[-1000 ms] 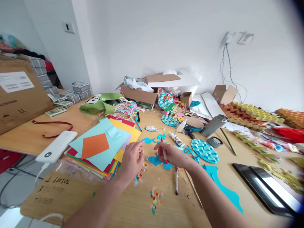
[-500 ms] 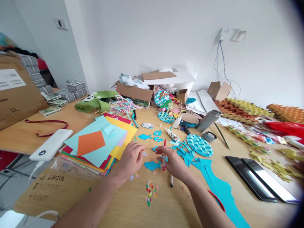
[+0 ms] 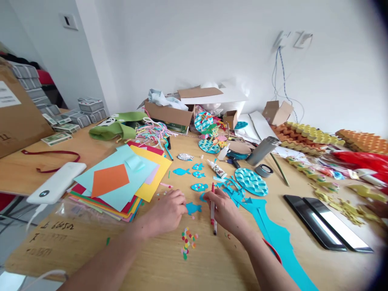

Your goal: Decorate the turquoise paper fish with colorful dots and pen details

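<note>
My left hand [image 3: 170, 210] has its fingers curled together, with the fingertips at the left end of a blue paper fish [image 3: 194, 208]. Whether they grip it is hidden. A red pen [image 3: 212, 208] stands nearly upright in my right hand [image 3: 221, 207], whose fingertips are near another blue piece partly hidden by them. Just above lies a dotted blue fish [image 3: 199, 187]. More blue fish [image 3: 181, 171] are farther back. Coloured paper dots [image 3: 188, 239] lie in front of the hands. A second pen [image 3: 215, 228] rests on the table beside the red one.
Coloured paper sheets [image 3: 110, 180] and a white power bank [image 3: 56, 183] are at left. Behind are a glue bottle [image 3: 217, 169] and a grey flask [image 3: 263, 151]. To the right lie blue scraps [image 3: 273, 230], red-handled scissors [image 3: 273, 249], a tape roll [image 3: 264, 170] and dark tablets [image 3: 315, 222].
My left hand has come down beside the blue fish. My right hand has lowered slightly with the red pen. The dotted fish is now uncovered, and the view has shifted a little.
</note>
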